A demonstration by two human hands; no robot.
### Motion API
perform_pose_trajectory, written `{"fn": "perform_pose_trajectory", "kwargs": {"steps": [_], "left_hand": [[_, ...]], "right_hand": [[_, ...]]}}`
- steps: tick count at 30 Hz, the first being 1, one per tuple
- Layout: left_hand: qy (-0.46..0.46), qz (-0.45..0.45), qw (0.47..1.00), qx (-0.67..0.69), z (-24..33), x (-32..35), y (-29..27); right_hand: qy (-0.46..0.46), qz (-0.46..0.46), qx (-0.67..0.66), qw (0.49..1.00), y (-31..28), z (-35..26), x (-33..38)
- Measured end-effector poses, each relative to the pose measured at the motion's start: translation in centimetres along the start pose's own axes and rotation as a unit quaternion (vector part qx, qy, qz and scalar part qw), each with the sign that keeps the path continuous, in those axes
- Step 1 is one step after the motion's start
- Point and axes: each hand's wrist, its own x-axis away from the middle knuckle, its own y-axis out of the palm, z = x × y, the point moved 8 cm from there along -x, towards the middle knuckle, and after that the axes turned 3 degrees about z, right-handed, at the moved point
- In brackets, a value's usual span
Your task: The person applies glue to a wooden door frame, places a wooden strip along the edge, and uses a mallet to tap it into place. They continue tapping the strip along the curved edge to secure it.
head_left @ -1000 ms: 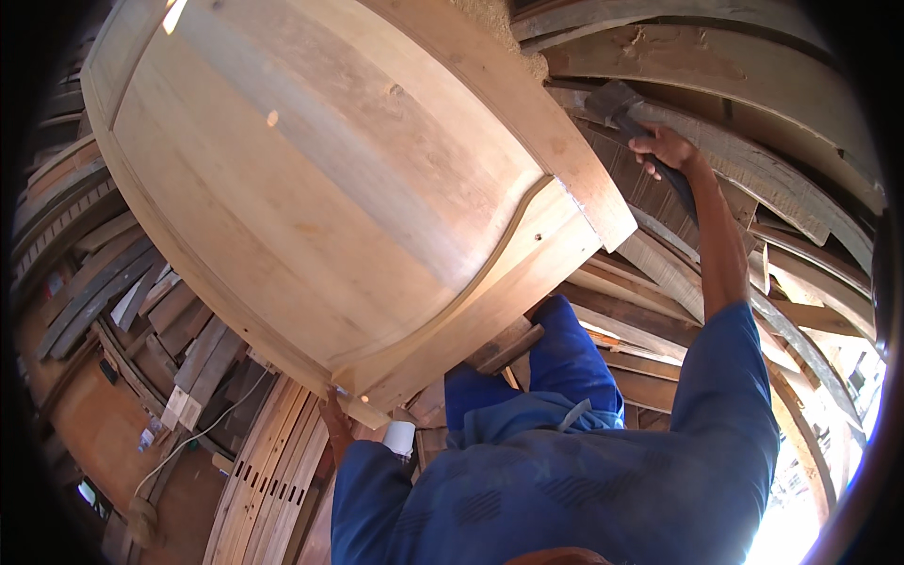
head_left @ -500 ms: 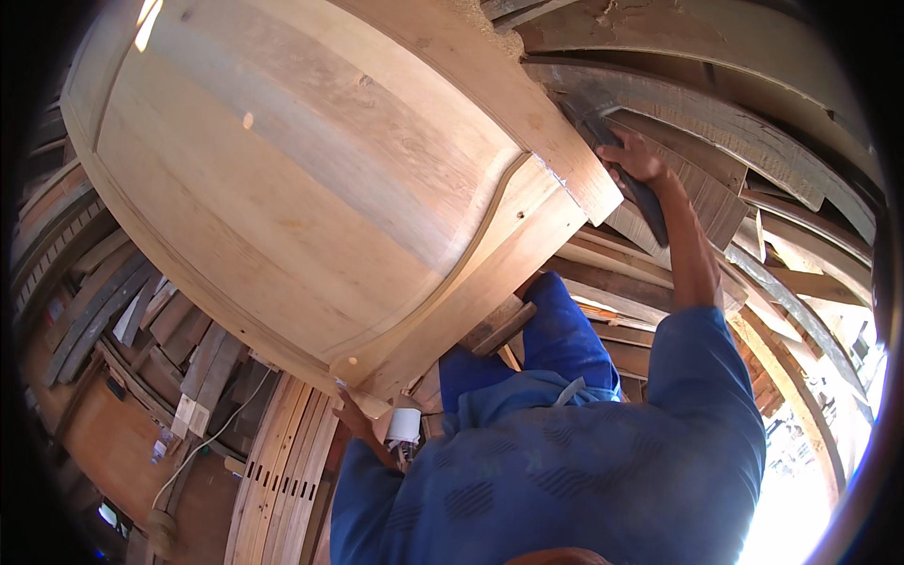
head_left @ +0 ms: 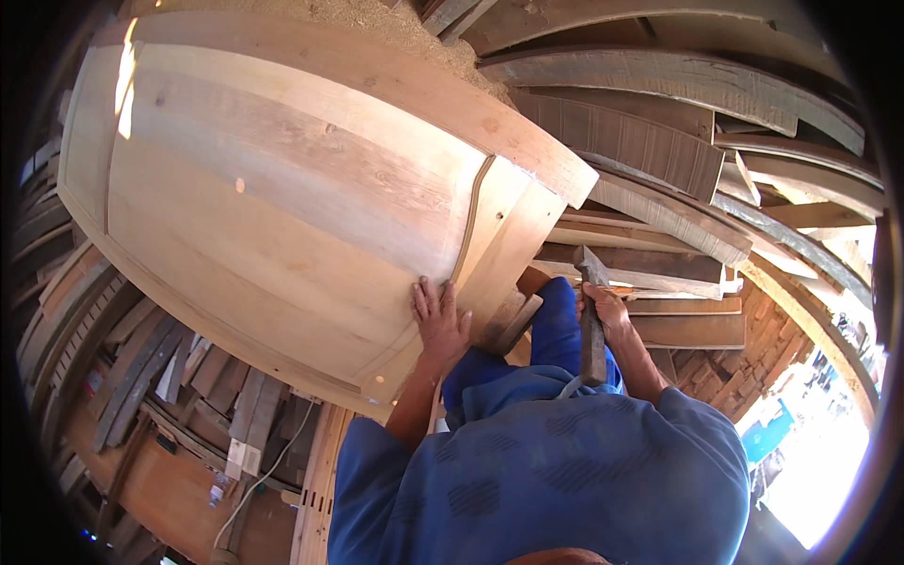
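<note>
A large pale wooden panel door (head_left: 282,207) with a raised, curved moulding lies before me, one end close to my lap. Flat on its near part, beside the curved moulding, my left hand (head_left: 440,320) rests with fingers spread and nothing in it. My right hand (head_left: 607,309) grips a hammer (head_left: 591,330) by its handle, over my right thigh and off the door's near right corner. The hammer's head points away from me and its handle end comes back toward my waist. My right fingers are partly hidden behind the handle.
Stacked boards (head_left: 650,141) fill the right side, and sawdust (head_left: 405,42) lies beyond the door. Offcuts (head_left: 141,367) are piled at the left near a pale cable (head_left: 273,468). Slotted timber (head_left: 320,480) stands by my left elbow. A wooden block (head_left: 513,323) sits under the door's near end.
My right hand has drawn the hammer in from the door's right corner toward my lap. My left hand has moved from the near left edge up onto the door's face. The view has shifted slightly.
</note>
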Motion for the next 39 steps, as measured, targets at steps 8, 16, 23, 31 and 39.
{"fn": "perform_pose_trajectory", "kwargs": {"steps": [8, 16, 23, 31, 39], "left_hand": [[-0.004, -0.064, 0.996, -0.054, 0.4, -1.9, -0.4], [0.119, 0.070, 0.988, -0.074, 0.7, -21.8, -4.8], [0.110, 0.093, 0.981, -0.127, -0.8, -28.2, -5.5], [0.116, 0.084, 0.984, -0.105, -0.8, -28.0, -5.2], [0.111, 0.119, 0.984, -0.077, -0.8, -28.4, -6.0]], "right_hand": [[-0.229, -0.005, 0.214, 0.950, 4.0, -4.3, 4.6], [-0.497, 0.099, 0.535, 0.676, 11.2, -24.5, 4.2], [-0.421, 0.025, 0.617, 0.665, 20.8, -33.4, -2.4], [-0.494, 0.010, 0.711, 0.500, 28.0, -32.2, -9.9], [-0.400, 0.016, 0.767, 0.502, 30.1, -33.4, -11.6]]}}
